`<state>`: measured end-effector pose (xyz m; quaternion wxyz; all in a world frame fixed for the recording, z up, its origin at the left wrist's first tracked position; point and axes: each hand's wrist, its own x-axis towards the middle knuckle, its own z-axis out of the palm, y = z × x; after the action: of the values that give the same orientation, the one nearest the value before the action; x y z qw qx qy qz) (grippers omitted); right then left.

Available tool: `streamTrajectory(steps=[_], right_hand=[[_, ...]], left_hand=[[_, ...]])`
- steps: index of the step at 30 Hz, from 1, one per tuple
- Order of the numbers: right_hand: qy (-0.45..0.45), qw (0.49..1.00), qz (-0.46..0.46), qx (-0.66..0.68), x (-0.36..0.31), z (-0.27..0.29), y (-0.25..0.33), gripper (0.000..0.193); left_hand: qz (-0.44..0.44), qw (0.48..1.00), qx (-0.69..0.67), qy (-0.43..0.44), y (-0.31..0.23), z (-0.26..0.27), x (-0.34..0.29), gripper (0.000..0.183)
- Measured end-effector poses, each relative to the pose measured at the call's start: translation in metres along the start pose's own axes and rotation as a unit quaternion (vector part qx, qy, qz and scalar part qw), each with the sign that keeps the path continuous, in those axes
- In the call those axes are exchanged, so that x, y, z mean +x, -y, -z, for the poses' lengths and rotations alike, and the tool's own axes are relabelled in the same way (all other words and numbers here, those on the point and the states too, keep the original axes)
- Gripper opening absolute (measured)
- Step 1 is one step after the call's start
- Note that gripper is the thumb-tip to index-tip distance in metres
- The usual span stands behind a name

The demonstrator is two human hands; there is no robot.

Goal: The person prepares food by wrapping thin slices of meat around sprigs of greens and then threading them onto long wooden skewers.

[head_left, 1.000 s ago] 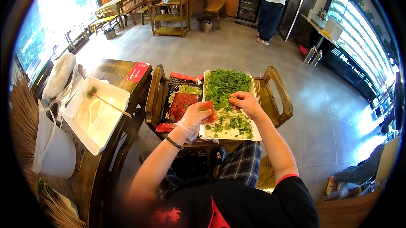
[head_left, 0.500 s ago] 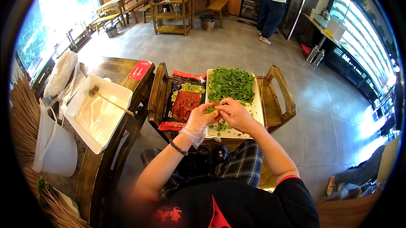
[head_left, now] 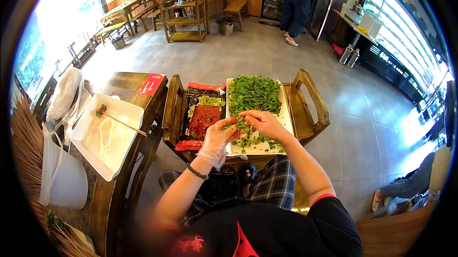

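Close together over the tray's near half, my two hands meet. My left hand (head_left: 218, 138), in a clear plastic glove, is closed on a small bunch of green leaves (head_left: 242, 125) with red meat by its fingertips. My bare right hand (head_left: 266, 125) pinches at the top of that bunch; what lies between its fingertips is hidden. Beneath and beyond them, a white tray (head_left: 262, 148) holds a heap of leafy greens (head_left: 255, 94) and loose cut bits. To its left, raw red meat (head_left: 205, 119) lies with pale green slices (head_left: 211, 101) in a dark, red-edged package.
Thin skewers (head_left: 290, 109) lie along the tray's right side on a wooden stand with handles (head_left: 312, 95). On the left table, a white tray (head_left: 128, 147) holds one loaded skewer (head_left: 123, 121), beside a white bucket (head_left: 67, 176) and bundled sticks (head_left: 26, 147). A person (head_left: 299, 4) stands at a fridge.
My view has shifted slightly. My right fingers have lifted a little from the left fingertips, and more of the green bunch shows between the hands.
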<state>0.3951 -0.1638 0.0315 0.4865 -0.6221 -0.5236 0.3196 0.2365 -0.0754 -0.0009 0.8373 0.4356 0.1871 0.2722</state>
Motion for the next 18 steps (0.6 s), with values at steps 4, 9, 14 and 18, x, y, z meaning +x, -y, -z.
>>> streamTrajectory(steps=[4,9,14,18], right_hand=[[0.009,0.999,0.031,0.006,0.0,-0.003,-0.001,0.025],[-0.009,1.0,0.009,-0.023,0.0,-0.003,0.014,0.017],[-0.008,0.999,-0.024,0.032,0.006,-0.005,0.001,0.016],[-0.014,1.0,-0.005,-0.008,0.004,-0.006,-0.008,0.017]], left_hand=[[-0.016,1.0,0.019,-0.016,0.001,0.0,-0.001,0.02],[-0.029,0.999,0.04,0.007,-0.001,-0.002,-0.005,0.02],[-0.009,0.999,0.038,-0.011,-0.002,-0.001,-0.005,0.02],[0.005,1.0,0.023,-0.021,-0.003,-0.003,-0.006,0.02]])
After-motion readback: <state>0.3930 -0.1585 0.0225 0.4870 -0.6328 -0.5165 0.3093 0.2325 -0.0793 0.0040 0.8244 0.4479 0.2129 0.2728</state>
